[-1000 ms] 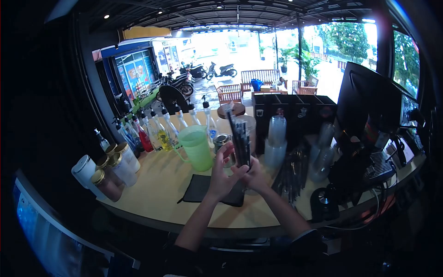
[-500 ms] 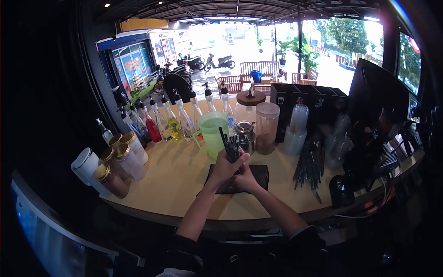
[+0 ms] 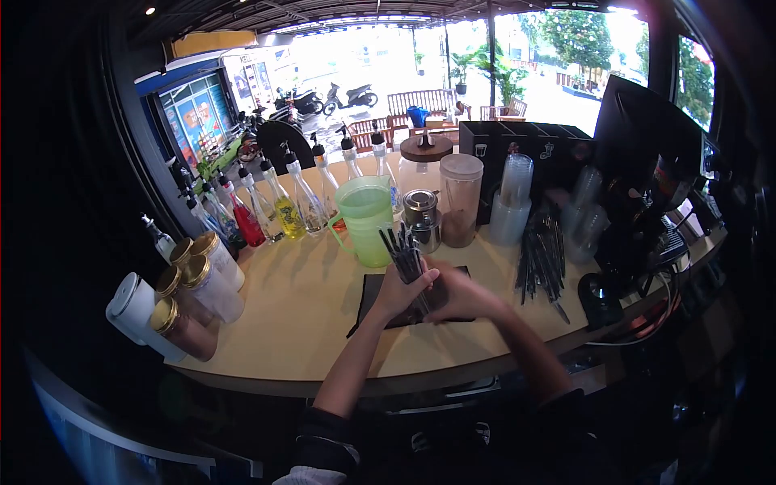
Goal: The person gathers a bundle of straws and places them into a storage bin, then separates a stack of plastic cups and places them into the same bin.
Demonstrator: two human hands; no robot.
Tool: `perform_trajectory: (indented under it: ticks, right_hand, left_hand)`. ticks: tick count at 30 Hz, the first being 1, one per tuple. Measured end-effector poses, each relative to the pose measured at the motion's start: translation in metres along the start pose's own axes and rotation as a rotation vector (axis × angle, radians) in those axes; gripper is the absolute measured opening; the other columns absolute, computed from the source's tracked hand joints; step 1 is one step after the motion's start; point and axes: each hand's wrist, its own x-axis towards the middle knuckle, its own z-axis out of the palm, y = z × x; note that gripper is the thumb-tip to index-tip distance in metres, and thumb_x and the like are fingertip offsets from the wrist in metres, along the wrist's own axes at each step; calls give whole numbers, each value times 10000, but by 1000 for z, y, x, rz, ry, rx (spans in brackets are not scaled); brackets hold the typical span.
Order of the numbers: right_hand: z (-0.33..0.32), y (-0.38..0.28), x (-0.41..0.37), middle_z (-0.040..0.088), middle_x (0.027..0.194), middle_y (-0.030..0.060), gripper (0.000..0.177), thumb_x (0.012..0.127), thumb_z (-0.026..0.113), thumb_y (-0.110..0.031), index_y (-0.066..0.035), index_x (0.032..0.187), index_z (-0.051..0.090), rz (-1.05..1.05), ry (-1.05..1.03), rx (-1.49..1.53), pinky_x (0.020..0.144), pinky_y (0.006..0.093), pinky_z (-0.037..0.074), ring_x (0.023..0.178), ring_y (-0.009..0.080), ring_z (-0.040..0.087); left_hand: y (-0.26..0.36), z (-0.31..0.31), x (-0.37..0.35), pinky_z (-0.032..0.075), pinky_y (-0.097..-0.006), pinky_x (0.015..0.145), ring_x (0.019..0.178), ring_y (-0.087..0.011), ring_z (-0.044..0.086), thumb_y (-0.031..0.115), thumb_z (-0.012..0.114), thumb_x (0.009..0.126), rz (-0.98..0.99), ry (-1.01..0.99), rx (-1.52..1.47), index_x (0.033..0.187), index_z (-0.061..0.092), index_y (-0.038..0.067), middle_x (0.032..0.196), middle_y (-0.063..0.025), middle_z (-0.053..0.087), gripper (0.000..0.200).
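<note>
Head view, and from where I stand the left hand (image 3: 394, 293) is closed around a bundle of dark straws (image 3: 405, 260), thumb pressed across it. The bundle rises steeply out of that fist, long axis close to upright, its upper ends tipping a little away and to the left, towards the green pitcher (image 3: 364, 226). The right hand (image 3: 469, 295) is right beside the bundle's lower part, but it's badly blurred, so I can't tell whether its fingers have hold of anything. Both hands are over the black mat (image 3: 369, 301). A second heap of dark straws (image 3: 541, 259) lies fanned on the counter (image 3: 283, 323), off to the right and nearer the right hand.

As for containers, the clear canister (image 3: 461, 182) has something brown in its bottom. Clear cups (image 3: 516, 186) stand stacked next to it. Among the pump bottles, one holds red liquid (image 3: 249, 226), another yellow (image 3: 287, 217). Gold-lidded jars (image 3: 217, 289) cluster at the left, pale and brown contents showing.
</note>
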Motion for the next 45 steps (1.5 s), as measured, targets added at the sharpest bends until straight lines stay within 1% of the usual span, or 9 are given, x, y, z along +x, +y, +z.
perform_trajectory:
  ticks: [6,12,15,19,25,29,31,34,45]
  right_hand:
    - [-59,-82,27,223,1441,183,971,655,740,-412,-89,1407,218,-194,243,-296,1062,441,264,1308,348,274]
    - [-45,-93,58,237,1447,133,860,716,654,-435,-117,1401,243,-472,77,-574,1068,448,272,1307,333,281]
    - [-34,-71,58,231,1450,131,828,725,647,-424,-115,1393,268,-361,-133,-574,1065,444,277,1292,339,307]
    - [-40,-75,52,299,1416,145,800,722,659,-407,-92,1368,309,-398,-81,-547,1058,436,288,1273,350,333]
    - [-39,-55,24,405,1308,142,764,709,741,-227,-41,1330,336,-178,339,51,982,357,379,1194,241,439]
    - [-1,-18,-1,492,1179,183,745,735,752,-301,21,1261,334,239,79,547,863,332,449,1039,217,543]
    - [27,-4,-3,546,1053,137,658,763,727,-306,34,1204,378,25,141,457,756,297,481,922,174,575]
    - [29,-27,-6,575,782,39,433,819,663,-274,5,1073,450,213,-19,515,605,233,471,687,98,571]
    - [37,-25,-12,542,700,24,210,892,563,-225,-48,883,450,188,-203,843,468,216,442,578,88,553]
  left_hand:
    - [-6,1,-3,453,-247,577,621,-85,551,150,660,770,31,8,-27,762,522,27,655,-25,562,186]
    - [-34,0,1,464,-299,703,801,-140,565,107,613,755,244,94,183,902,536,6,864,-65,591,194]
    - [-30,1,-1,457,-313,735,833,-156,555,122,597,776,252,92,129,949,537,10,878,-63,580,214]
    - [-24,6,-5,453,-297,733,825,-135,547,146,568,818,248,14,48,929,533,2,851,-58,566,185]
    - [13,-1,0,504,-271,697,719,-136,600,222,530,907,-78,59,-451,910,528,33,769,-48,572,190]
    - [11,-6,7,505,-323,781,810,-167,609,279,525,914,28,-3,-552,963,516,57,823,-66,584,228]
    - [19,2,4,496,-344,810,855,-200,613,296,519,914,-54,24,-596,974,519,53,875,-99,607,250]
    - [14,8,4,491,-345,806,879,-222,612,299,514,916,-38,-17,-550,975,520,40,922,-131,616,266]
    - [31,6,-12,506,-328,789,911,-220,605,295,628,840,28,-79,-419,1233,397,-15,1053,-170,585,551]
